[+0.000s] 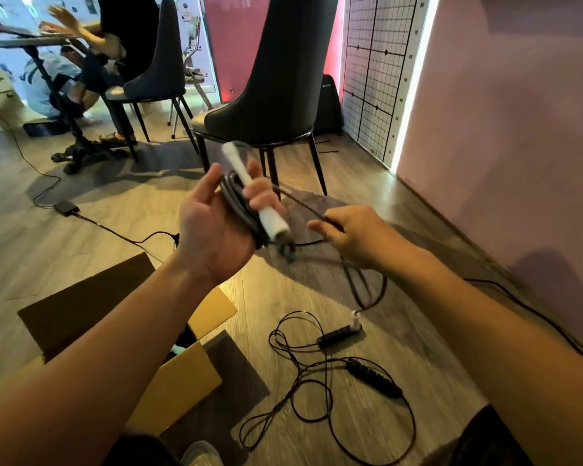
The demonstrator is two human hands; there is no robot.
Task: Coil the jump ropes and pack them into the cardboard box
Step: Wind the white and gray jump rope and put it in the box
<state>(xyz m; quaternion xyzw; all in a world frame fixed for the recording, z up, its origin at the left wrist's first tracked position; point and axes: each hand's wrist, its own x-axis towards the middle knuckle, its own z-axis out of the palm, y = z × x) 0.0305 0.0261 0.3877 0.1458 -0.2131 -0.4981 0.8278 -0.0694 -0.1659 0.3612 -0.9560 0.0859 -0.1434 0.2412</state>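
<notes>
My left hand (216, 223) holds a white jump-rope handle (249, 183) together with several dark rope coils (239, 203), fingers curled round them. My right hand (347, 233) pinches the loose run of the same dark rope (303, 201), which stretches from the coils and then drops to the floor. Its far end reaches a second white handle (355, 317) lying on the floor. A second jump rope with black handles (374, 378) lies uncoiled on the floor at lower right. The open cardboard box (182, 385) stands at lower left, partly hidden by my left forearm.
A dark chair (276, 79) stands just beyond my hands. Another chair and a seated person at a table are at the back left. A power cable with adapter (66, 207) runs across the floor on the left. A pink wall (502, 129) borders the right.
</notes>
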